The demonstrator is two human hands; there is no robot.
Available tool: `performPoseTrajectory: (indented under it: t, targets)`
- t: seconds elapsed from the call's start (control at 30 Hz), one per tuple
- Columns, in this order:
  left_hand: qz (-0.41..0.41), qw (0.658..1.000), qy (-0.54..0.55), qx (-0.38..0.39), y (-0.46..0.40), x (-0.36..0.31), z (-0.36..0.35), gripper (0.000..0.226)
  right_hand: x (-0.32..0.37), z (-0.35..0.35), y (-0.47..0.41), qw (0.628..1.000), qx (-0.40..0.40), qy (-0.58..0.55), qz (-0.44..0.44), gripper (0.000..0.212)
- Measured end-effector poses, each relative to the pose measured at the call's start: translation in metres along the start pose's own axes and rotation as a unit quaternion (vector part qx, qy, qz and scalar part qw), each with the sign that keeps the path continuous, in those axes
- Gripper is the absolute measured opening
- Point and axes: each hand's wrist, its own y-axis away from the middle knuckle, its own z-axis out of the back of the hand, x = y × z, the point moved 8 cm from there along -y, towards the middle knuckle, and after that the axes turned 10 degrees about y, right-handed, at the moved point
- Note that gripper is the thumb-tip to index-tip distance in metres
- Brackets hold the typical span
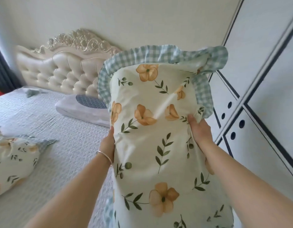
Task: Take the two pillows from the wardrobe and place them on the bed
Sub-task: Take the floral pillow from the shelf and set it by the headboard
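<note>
I hold a floral pillow (152, 132) upright in front of me; it is cream with orange flowers, green leaves and a blue checked frill. My left hand (108, 143), with a silver bangle on the wrist, grips its left side. My right hand (200, 130) grips its right side. A second pillow (12, 160) of the same print lies on the bed (60, 145) at the lower left. The white wardrobe (264, 96) with black trim stands at the right, its doors closed.
A flat white pillow (83, 107) with a dark blue patch lies near the tufted cream headboard (60, 71). A small grey-green cloth item (31, 92) rests at the far side of the bed. A dark curtain (2, 71) hangs at the left.
</note>
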Motion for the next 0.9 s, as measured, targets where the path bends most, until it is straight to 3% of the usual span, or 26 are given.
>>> performPoseTrajectory:
  t: [0.07, 0.13, 0.27, 0.33, 0.47, 0.57, 0.73, 0.9]
  targets:
    - [-0.013, 0.982, -0.134, -0.130, -0.026, -0.007, 0.021, 0.045, 0.000, -0.023, -0.029, 0.999, 0.038, -0.017, -0.009, 0.056]
    - [-0.050, 0.953, -0.253, -0.158, -0.055, -0.019, 0.027, 0.049, 0.006, -0.046, -0.056, 0.997, 0.068, -0.041, -0.009, 0.056]
    - [-0.004, 0.924, -0.297, -0.241, -0.110, -0.034, 0.046, 0.044, 0.028, -0.100, -0.119, 0.990, 0.131, -0.051, 0.008, 0.065]
    - [0.001, 0.896, -0.378, -0.233, -0.150, -0.043, 0.050, 0.044, 0.038, -0.128, -0.155, 0.987, 0.158, -0.035, 0.003, 0.066]
    - [-0.005, 0.860, -0.451, -0.237, -0.224, -0.067, 0.057, 0.036, 0.049, -0.177, -0.235, 0.976, 0.186, -0.031, -0.107, 0.086]
    - [-0.001, 0.860, -0.448, -0.244, -0.274, -0.080, 0.056, 0.037, 0.064, -0.216, -0.290, 0.967, 0.218, -0.034, -0.132, 0.083]
    - [0.036, 0.865, -0.391, -0.311, -0.336, -0.092, 0.071, 0.040, 0.078, -0.298, -0.345, 0.924, 0.369, 0.002, -0.097, 0.086]
    - [0.065, 0.887, -0.207, -0.407, -0.398, -0.087, 0.080, 0.038, 0.089, -0.393, -0.411, 0.900, 0.436, 0.019, -0.016, 0.090]
